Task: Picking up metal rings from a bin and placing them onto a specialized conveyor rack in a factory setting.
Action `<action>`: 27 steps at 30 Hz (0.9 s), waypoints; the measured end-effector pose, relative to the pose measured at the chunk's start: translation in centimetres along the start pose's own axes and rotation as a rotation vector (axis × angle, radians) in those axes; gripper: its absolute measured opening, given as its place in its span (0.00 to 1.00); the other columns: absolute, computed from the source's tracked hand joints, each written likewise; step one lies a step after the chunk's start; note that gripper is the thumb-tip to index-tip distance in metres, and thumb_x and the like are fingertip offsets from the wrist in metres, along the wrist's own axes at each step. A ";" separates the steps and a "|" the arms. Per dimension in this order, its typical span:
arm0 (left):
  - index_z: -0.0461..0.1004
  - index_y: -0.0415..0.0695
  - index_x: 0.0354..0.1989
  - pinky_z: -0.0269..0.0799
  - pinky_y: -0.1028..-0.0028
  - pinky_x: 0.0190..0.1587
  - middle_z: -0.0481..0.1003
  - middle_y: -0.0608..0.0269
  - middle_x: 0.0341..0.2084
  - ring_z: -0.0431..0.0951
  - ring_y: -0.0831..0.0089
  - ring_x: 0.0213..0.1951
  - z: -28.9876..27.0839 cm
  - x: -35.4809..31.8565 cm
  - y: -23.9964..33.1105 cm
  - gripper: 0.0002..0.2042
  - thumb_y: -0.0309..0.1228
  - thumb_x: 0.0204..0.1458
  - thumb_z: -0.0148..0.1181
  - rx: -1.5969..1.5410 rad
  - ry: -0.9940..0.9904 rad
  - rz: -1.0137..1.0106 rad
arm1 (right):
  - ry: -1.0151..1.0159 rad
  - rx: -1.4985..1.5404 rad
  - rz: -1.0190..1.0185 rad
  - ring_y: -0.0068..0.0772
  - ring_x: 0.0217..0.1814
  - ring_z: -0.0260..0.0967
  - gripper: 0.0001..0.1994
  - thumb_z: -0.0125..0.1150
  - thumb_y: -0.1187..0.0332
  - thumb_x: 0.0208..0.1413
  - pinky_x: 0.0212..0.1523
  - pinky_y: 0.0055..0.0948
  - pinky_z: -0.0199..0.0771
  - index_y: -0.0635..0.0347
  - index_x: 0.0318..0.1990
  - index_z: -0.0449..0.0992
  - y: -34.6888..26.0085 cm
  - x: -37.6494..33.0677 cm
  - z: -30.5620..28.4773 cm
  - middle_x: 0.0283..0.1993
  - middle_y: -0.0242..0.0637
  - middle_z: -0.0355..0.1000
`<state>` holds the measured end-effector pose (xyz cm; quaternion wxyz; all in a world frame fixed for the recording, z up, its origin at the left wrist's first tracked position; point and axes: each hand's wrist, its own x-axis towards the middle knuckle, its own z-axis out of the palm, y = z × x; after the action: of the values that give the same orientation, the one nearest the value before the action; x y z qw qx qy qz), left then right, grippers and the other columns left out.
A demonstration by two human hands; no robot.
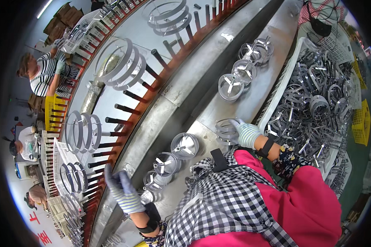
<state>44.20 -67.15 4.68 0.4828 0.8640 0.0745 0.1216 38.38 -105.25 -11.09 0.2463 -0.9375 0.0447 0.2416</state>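
Right at the bench edge: a stack of thin metal rings (226,131), grey and shiny, flat bands bent into hoops, gripped on its right side by the right hand (247,133) in a striped knit glove. Just beyond, a white tray (276,92) heaped with tangled bright ring frames (313,103), curved strips with small cross pieces. Up the steel bench (218,103), round three-spoked ring assemblies (231,86) standing in a loose row. Lower left, the left hand (125,190), gloved too, fingers spread and loose, seemingly gripping nothing, though hard to judge near similar spoked rings (167,162). Farther left, big hoops (121,64) hung on dark pegs (127,109) of a curved rust-coloured rack.
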 end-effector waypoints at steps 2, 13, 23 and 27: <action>0.59 0.43 0.61 0.62 0.83 0.33 0.66 0.72 0.29 0.62 0.84 0.28 1.2 -1.7 0.8 0.24 0.25 0.55 0.53 -0.038 -0.121 -0.078 | 0.020 0.043 -0.036 0.51 0.53 0.68 0.32 0.61 0.59 0.47 0.52 0.39 0.68 0.59 0.60 0.58 0.4 0.4 -0.3 0.58 0.53 0.62; 0.68 0.38 0.51 0.65 0.81 0.35 0.69 0.69 0.28 0.66 0.82 0.31 7.0 -6.6 -6.1 0.18 0.31 0.54 0.57 -0.165 -0.754 -0.059 | -0.087 0.894 0.001 0.30 0.40 0.70 0.17 0.53 0.67 0.57 0.44 0.28 0.70 0.64 0.51 0.73 1.6 1.6 -0.2 0.41 0.39 0.76; 0.65 0.38 0.54 0.70 0.70 0.45 0.73 0.50 0.40 0.73 0.65 0.42 12.4 -9.4 -11.3 0.24 0.36 0.50 0.61 0.000 -1.174 0.199 | 0.259 0.681 -0.126 0.40 0.37 0.74 0.12 0.51 0.69 0.54 0.42 0.33 0.73 0.62 0.44 0.76 0.2 -0.5 2.8 0.36 0.47 0.76; 0.59 0.36 0.58 0.65 0.65 0.54 0.64 0.42 0.53 0.68 0.54 0.53 12.9 -9.5 -10.1 0.36 0.44 0.45 0.64 0.126 -1.045 0.464 | 0.289 0.873 -0.218 0.28 0.42 0.73 0.12 0.52 0.75 0.55 0.45 0.29 0.73 0.62 0.47 0.74 -10.6 -8.2 -3.6 0.40 0.39 0.76</action>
<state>38.60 -74.71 -11.71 0.3636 0.8303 -0.3583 -0.2234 34.82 -98.00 0.23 0.6327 -0.7695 0.0772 0.0397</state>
